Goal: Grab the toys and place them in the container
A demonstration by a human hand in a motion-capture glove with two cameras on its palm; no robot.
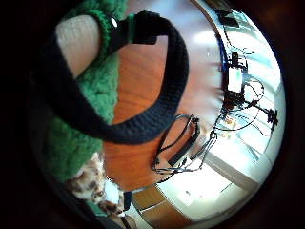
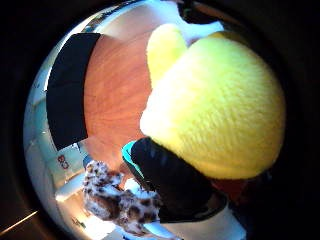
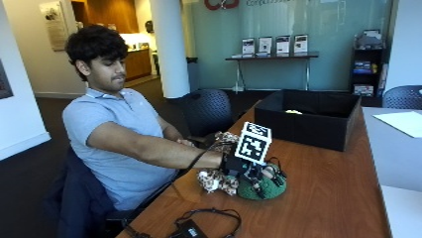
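In the outside view my gloved right hand [image 3: 254,171] lies on top of a green plush toy [image 3: 264,191] on the wooden table [image 3: 323,198], its fingers curled over it. The palm views show green plush [image 1: 95,90] and a yellow plush part [image 2: 215,105] close against the palm, with a gloved finger [image 2: 170,175] wrapped against the yellow. A spotted brown-and-white plush toy [image 3: 212,182] lies touching the green one on the person's side. The black container [image 3: 310,124] stands open at the far end of the table, with something yellow inside.
A black device with looped cables [image 3: 198,223] lies near the table's front edge. A dark office chair [image 3: 208,111] stands beyond the person. A second table with a white sheet [image 3: 402,121] is at the right.
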